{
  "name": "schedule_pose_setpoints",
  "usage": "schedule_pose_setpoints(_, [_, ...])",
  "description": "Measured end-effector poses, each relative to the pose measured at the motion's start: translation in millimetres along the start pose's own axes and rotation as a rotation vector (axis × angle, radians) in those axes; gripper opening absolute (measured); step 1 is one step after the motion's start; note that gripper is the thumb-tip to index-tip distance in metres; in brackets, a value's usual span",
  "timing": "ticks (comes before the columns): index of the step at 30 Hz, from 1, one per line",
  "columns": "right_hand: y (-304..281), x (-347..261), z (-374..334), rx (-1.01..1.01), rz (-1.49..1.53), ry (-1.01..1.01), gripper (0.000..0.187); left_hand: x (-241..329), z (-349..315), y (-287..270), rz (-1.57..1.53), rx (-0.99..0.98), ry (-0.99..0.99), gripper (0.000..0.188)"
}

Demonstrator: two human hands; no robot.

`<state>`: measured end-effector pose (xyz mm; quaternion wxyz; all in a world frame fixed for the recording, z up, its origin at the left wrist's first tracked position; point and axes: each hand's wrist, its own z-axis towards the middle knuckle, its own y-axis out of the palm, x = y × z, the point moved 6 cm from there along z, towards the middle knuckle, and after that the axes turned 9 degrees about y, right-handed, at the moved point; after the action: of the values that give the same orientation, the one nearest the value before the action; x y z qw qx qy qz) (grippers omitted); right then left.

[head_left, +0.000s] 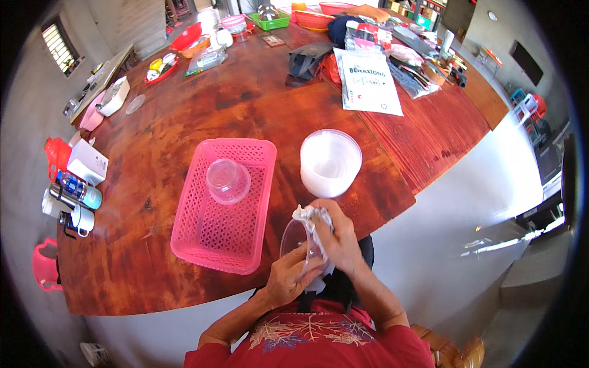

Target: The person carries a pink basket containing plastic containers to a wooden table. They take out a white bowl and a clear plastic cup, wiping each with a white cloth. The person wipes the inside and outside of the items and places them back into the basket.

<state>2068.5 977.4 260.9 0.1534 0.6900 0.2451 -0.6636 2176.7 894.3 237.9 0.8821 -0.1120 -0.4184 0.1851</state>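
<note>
Close to the table's front edge, my left hand (pixel 288 276) is closed on the rim of a clear plastic bowl (pixel 294 238), which is tipped on its side. My right hand (pixel 337 238) grips a crumpled white cloth (pixel 305 214) and presses it against the bowl. Part of the cloth hangs below the bowl, and the right fingertips are partly hidden in it. To the left lies a pink perforated plastic basket (pixel 222 248) with one clear plastic bowl (pixel 228 181) upside down inside. Just beyond my right hand stands a stack of clear plastic bowls (pixel 331 162).
A white printed plastic bag (pixel 370 83) lies at the right, before a heap of bags and tools. Along the left edge stand a white box (pixel 88 162), a white mug (pixel 82 219) and bottles. Baskets, including a green one (pixel 270 23), occupy the far end.
</note>
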Motion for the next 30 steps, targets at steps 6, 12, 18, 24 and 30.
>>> schedule_pose_setpoints(6, [23,-64,-59,0.163,-0.538,-0.771,0.04,3,7,-12,-0.05,0.027,-0.022,0.031])
schedule_pose_setpoints(12, [5,-71,-11,-0.17,-0.191,-0.573,0.029,36,14,-22,-0.046,-0.085,0.187,0.029])
schedule_pose_setpoints(18, [1,-27,18,-0.182,0.311,0.078,0.022,35,32,-23,-0.03,0.005,0.182,0.03])
schedule_pose_setpoints(24, [29,-83,-37,0.174,-0.444,-0.901,0.036,-14,3,-20,-0.347,0.365,-0.392,0.025])
schedule_pose_setpoints(30, [65,-61,-58,0.283,-0.679,-1.223,0.031,-40,2,-30,-0.852,0.525,-0.5,0.05])
